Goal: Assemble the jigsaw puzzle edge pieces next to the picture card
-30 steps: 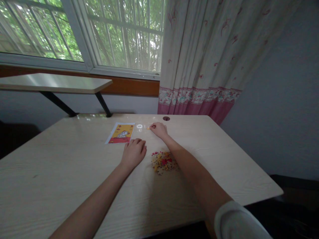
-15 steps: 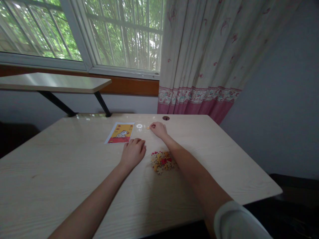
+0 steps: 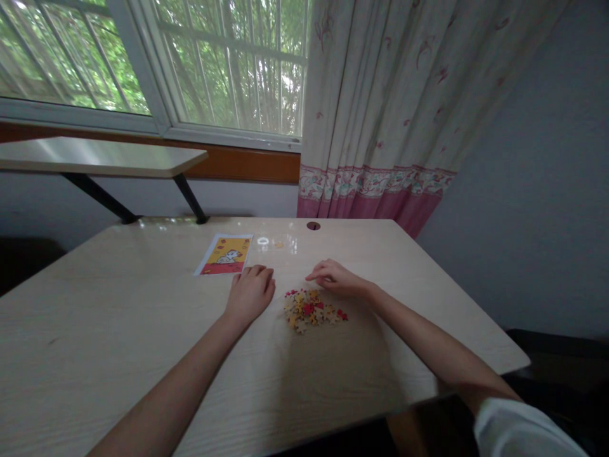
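My left hand rests palm down on the table beside the lower right corner of a picture sheet, which shows a white cartoon animal on yellow and red. Its fingers lie on the tabletop and nothing shows in them. Just behind a heap of jigsaw puzzle pieces, yellow, red and plain wood-coloured, hovers my right hand. The index finger points left, the others bend loosely, and I see no piece between them. Farther back, a single yellow puzzle piece lies by itself near a bright reflection.
The pale wooden table has a round cable hole at its back edge. A raised shelf on black legs stands at the back left. Behind are a barred window and a flowered curtain.
My right hand has let go of the yellow piece at the back and come nearer, to the right, by the heap. My left hand stays put. The view has shifted slightly.
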`<state>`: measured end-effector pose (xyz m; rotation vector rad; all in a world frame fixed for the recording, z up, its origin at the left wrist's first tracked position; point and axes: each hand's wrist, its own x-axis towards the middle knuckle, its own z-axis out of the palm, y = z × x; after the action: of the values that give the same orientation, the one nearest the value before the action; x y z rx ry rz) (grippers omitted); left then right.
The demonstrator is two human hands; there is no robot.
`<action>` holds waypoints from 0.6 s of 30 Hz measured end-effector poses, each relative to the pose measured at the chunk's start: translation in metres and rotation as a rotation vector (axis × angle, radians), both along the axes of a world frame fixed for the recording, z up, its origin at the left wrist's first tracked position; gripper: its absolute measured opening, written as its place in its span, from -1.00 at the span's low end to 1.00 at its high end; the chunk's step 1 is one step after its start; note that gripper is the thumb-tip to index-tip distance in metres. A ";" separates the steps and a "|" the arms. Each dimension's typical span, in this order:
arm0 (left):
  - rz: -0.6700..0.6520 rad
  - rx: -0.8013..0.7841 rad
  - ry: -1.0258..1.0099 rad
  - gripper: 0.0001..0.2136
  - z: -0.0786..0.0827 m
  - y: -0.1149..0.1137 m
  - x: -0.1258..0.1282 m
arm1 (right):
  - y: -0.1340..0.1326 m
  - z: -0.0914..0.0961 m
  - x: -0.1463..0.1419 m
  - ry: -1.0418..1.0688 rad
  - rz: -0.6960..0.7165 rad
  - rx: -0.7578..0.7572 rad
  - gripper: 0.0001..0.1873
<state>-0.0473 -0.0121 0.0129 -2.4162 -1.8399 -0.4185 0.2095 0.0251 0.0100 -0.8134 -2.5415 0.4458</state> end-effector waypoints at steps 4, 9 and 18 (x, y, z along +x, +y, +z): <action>-0.028 0.000 -0.056 -0.68 0.000 0.000 -0.001 | -0.015 -0.009 0.011 -0.015 -0.064 0.048 -0.74; -0.351 -0.014 -0.164 -0.65 -0.001 -0.007 0.010 | -0.022 -0.010 0.005 -0.005 -0.123 0.126 -0.78; -0.550 -0.070 -0.146 -0.66 -0.007 -0.015 0.021 | -0.026 -0.010 0.003 0.010 -0.101 0.157 -0.82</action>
<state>-0.0266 -0.0271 0.0056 -2.9941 -1.2153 -0.5839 0.2126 -0.0012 -0.0004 -0.8733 -2.4757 0.2146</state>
